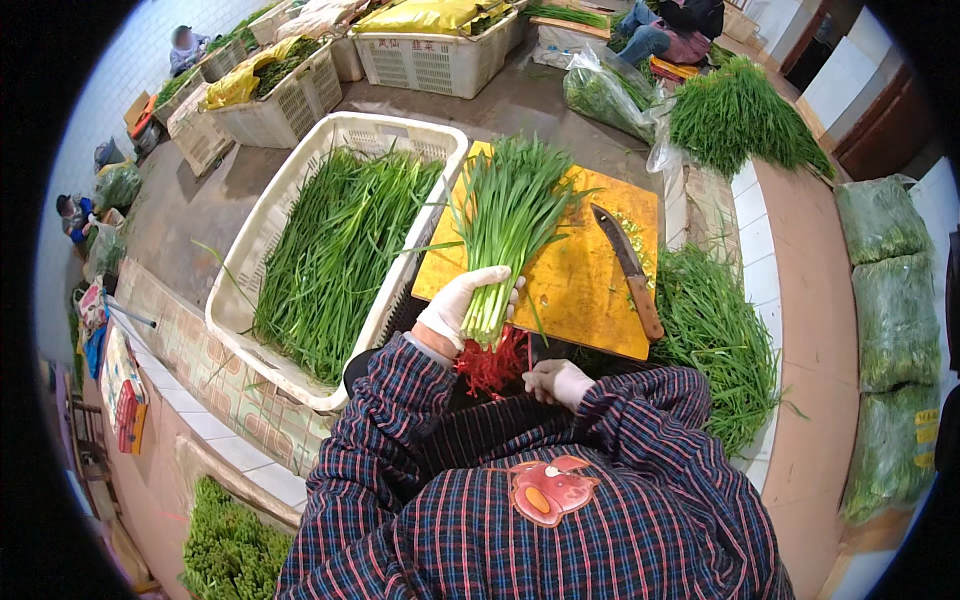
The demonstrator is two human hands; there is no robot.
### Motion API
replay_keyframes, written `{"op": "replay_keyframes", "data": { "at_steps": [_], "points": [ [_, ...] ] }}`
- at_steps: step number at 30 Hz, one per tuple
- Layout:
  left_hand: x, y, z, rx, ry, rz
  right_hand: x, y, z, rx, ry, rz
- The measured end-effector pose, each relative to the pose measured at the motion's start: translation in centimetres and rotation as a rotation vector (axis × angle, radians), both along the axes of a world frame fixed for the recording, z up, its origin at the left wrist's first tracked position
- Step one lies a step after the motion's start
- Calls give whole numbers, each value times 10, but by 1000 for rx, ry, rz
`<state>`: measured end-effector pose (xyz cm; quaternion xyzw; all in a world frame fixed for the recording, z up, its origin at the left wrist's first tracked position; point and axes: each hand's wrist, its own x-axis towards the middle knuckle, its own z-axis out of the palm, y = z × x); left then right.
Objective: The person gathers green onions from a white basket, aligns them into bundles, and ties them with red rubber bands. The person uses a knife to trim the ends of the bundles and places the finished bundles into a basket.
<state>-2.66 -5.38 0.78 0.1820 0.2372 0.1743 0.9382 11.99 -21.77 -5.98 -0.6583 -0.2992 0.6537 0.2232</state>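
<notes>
Floor [185, 255] being lined with several crates [425, 66], one knife [631, 266] on one board [580, 300], one green bunch [510, 220] being gripped in left hand [462, 306], right hand [560, 384] curled, hold unclear

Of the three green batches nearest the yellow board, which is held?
The bunch in the left hand, over the yellow board; the greens in the white basket and the heap right of the board lie unheld.

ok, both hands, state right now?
Left hand: closed, holding a bunch of green stalks.
Right hand: curled near red strands; can't tell if it grips one.
</notes>
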Motion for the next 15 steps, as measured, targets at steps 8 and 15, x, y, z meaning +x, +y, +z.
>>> {"op": "replay_keyframes", "data": {
  "at_steps": [8,15],
  "points": [
    [15,22,76,316,-94,101,46,-27,170,429,302,87],
    [11,63,199,501,-293,193,81,34,182,886,702,-335]
  ]
}}
